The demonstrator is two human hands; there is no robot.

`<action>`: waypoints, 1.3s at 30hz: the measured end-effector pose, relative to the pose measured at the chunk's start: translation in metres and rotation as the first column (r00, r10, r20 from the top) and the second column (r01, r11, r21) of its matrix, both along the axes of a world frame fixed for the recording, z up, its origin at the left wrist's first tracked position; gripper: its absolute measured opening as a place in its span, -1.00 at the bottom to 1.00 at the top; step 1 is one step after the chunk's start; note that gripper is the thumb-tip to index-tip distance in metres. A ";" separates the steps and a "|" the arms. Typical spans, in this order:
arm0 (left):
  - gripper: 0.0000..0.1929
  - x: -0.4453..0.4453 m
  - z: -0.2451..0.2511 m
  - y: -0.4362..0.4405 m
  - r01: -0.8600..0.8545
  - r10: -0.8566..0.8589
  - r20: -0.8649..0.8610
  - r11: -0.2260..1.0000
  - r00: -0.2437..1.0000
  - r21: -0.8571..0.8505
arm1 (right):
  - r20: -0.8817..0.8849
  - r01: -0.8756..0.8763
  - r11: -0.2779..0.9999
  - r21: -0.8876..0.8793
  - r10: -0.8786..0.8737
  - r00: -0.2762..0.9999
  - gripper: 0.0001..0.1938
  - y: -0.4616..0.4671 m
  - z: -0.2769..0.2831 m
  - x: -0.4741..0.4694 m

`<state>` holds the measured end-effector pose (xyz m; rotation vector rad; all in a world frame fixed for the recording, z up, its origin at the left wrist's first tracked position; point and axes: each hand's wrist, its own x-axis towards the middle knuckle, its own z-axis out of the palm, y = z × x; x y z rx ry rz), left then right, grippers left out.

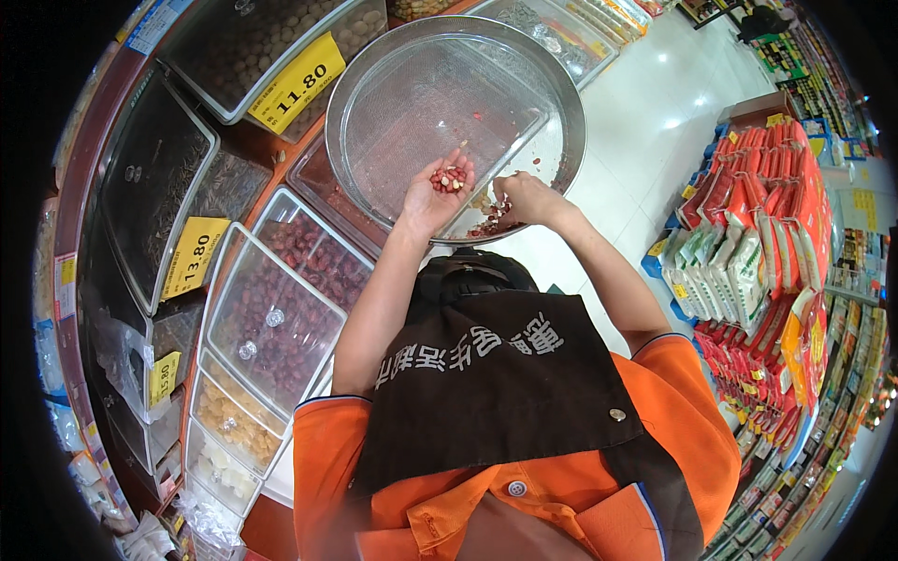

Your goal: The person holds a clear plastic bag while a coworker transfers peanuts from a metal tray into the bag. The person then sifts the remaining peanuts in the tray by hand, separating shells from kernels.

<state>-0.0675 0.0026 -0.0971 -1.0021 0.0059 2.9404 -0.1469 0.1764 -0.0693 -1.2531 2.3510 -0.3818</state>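
A large round metal sieve [449,77] with fine mesh lies in front of me, over the bins. My left hand [438,189] is palm up above its near part, holding a small pile of red-skinned and pale peanuts [449,179] in the cupped palm. My right hand [523,198] is at the sieve's near right side, fingers bent down at a heap of peanuts and loose skins [489,223]; its fingertips are partly hidden, and whether they pinch anything cannot be told. A few red bits lie scattered on the mesh.
Clear lidded bins hold red dates [309,259] and yellow dried pieces [235,414] at left. Dark-looking bins with yellow price cards [298,83] stand beyond them. Stacked red packages [765,203] and white packages [715,270] stand at right, across the pale tiled floor [631,154].
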 end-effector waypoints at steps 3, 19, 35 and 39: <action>-0.69 0.001 -0.002 -0.001 0.009 -0.010 -0.025 1.000 1.000 -0.030 | 0.132 0.009 0.997 0.074 -0.019 0.991 -0.80 -0.003 -0.002 0.000; -0.69 -0.004 0.001 0.014 0.081 -0.086 -0.050 0.992 0.995 -0.101 | 0.525 0.297 0.883 -0.363 -0.069 0.848 -0.81 -0.026 0.055 -0.011; -0.61 -0.004 -0.001 0.007 0.006 -0.006 -0.008 1.000 1.000 -0.017 | 0.022 0.007 0.994 -0.107 -0.004 1.000 -0.81 -0.003 -0.006 -0.008; -0.60 -0.004 -0.002 0.006 0.021 -0.022 -0.044 1.000 0.999 -0.021 | 0.211 0.112 0.963 -0.244 -0.060 0.976 -0.83 -0.012 0.025 -0.012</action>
